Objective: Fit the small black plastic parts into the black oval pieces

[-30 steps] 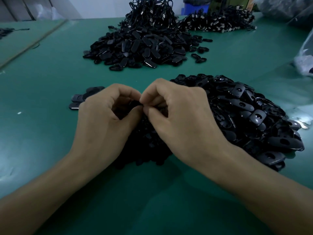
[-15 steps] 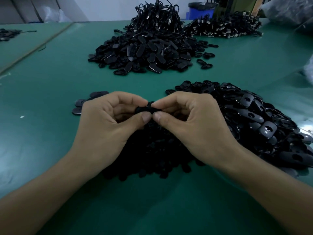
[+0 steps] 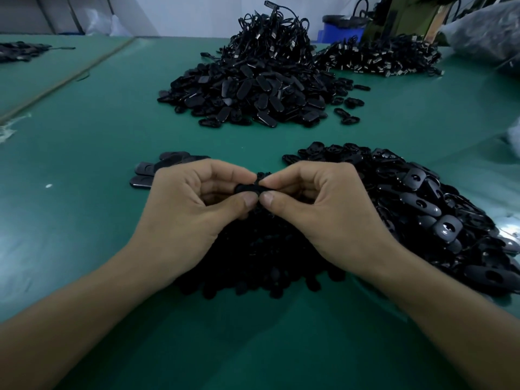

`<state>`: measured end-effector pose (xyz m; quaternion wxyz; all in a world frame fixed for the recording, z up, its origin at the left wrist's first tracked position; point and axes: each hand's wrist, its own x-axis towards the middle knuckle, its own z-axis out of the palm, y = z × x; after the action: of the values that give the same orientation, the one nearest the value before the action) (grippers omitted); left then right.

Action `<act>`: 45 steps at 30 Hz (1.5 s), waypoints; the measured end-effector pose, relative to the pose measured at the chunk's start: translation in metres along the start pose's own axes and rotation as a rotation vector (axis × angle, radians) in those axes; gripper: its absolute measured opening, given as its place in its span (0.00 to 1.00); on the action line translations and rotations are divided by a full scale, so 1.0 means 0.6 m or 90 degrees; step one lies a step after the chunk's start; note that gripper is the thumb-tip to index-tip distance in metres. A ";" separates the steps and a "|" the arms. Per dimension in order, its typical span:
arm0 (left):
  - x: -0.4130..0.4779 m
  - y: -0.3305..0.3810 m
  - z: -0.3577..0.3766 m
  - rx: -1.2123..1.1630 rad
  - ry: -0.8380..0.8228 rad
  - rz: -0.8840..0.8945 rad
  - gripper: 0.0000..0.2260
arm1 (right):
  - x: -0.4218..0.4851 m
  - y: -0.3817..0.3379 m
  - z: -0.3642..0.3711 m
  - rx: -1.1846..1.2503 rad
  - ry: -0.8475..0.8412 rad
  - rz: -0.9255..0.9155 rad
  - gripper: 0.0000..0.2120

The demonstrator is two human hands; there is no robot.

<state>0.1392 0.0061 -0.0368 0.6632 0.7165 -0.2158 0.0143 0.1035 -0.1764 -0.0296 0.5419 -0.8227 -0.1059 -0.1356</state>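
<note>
Grip, left: our left hand [image 3: 183, 209] pinches one end of a black oval piece [image 3: 247, 189] between thumb and curled forefinger, with the other fingers folded in.
Grip, right: our right hand [image 3: 323, 212] pinches the opposite end in the same way. The two thumb tips almost meet under the piece.
Insert: a dark nub [image 3: 261, 175] shows just above the pinch, at the right forefinger. We take it for the small black part, but we cannot tell whether it is seated.
Below the grip: a dim heap of small parts [image 3: 253, 257] lies directly under both hands on the green table [image 3: 84, 142].
Right of the grip: a pile of oval pieces [image 3: 422, 204], each with a hole, begins just beside the right hand.
Beyond the left knuckles: a few flat pieces [image 3: 157, 170] lie near.
Far beyond the grip: a larger far pile [image 3: 253, 91] sits well apart.
Handling (judged): we expect light, stiff, glossy plastic. It is probably slippery and apt to spring from the fingers under pressure, though hardly fragile.
Where to hold (judged): we would hold the oval by its ends or long edges and leave the hole free, then press the insert straight in with a fingertip pad.
Step (judged): we are pressing the part home.
</note>
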 end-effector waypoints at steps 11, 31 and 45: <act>0.000 -0.001 0.001 -0.001 0.000 0.007 0.09 | 0.005 -0.001 -0.003 -0.002 0.000 -0.004 0.08; 0.007 0.004 -0.008 0.093 0.006 0.059 0.12 | 0.002 -0.019 -0.005 -0.088 0.002 0.012 0.05; 0.047 -0.030 -0.084 0.338 0.227 0.047 0.12 | -0.012 -0.024 -0.043 -0.734 0.009 0.166 0.15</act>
<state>0.1837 0.0465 -0.0390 0.4793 0.8425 -0.1111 0.2194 0.0894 -0.1944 -0.0098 0.0204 -0.9897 0.0905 -0.1088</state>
